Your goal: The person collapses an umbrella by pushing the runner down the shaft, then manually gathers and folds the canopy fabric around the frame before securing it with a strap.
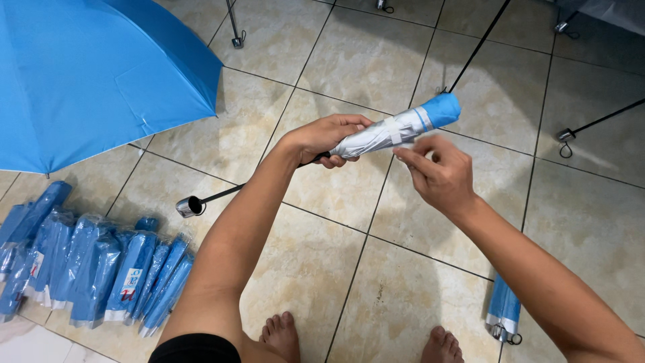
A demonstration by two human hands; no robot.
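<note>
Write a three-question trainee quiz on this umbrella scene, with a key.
1. True or false: the left hand grips the folded umbrella.
2. Where do the wrapped blue umbrellas lie? A) on a shelf B) on the tiled floor C) in a box
3. Fill in: the right hand touches the folded umbrella with its ____.

Key: 1 true; 2 B; 3 fingertips. The open blue umbrella stands at the left, and another folded one lies beside the right forearm.
</note>
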